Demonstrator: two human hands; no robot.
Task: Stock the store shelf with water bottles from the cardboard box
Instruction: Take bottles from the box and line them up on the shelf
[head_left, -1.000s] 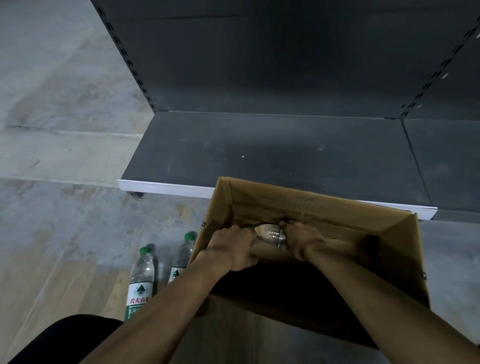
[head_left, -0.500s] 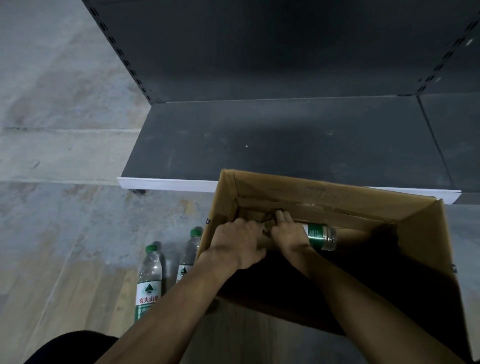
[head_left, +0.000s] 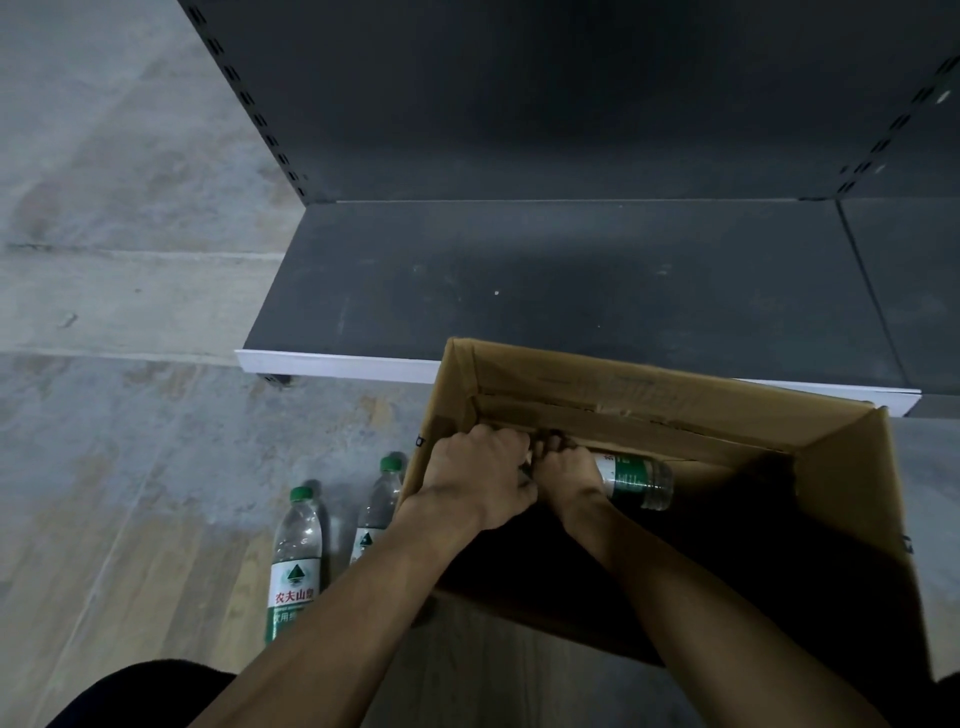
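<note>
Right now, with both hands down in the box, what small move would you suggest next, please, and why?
Probably lift the bottle out toward the shelf: the right hand grips it, it lies in the cardboard box, and the shelf shows no bottles.

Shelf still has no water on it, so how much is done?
Nothing is stocked yet: the shelf holds no bottles. Two bottles stand on the floor beside the cardboard box. Right now both hands are inside it, the right hand gripping a lying bottle, the left hand beside it. All the shelving is left.
</note>
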